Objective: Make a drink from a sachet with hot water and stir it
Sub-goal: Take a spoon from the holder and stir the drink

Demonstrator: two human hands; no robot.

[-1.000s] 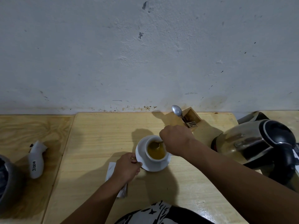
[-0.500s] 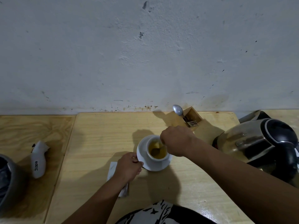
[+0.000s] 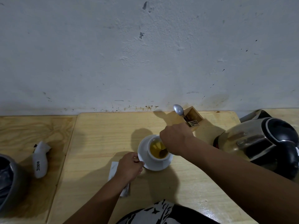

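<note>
A white cup (image 3: 152, 156) holding yellow-brown liquid stands on a white saucer (image 3: 157, 166) in the middle of the wooden table (image 3: 100, 143). My right hand (image 3: 175, 139) hovers over the cup's right rim, closed on a small spoon (image 3: 163, 153) whose bowl dips into the drink. My left hand (image 3: 129, 166) pinches the saucer's left edge. A white sachet (image 3: 113, 168) lies flat under my left hand, mostly hidden.
A steel kettle (image 3: 252, 141) with a black handle stands at the right. A wooden cutlery box (image 3: 194, 116) with a spoon and fork is behind the cup by the wall. A white device (image 3: 40, 159) and a grey bin (image 3: 8, 180) sit at the left.
The spoon's bowl has swung around inside the cup, from the far side toward the near right. My left hand has stayed on the saucer's edge.
</note>
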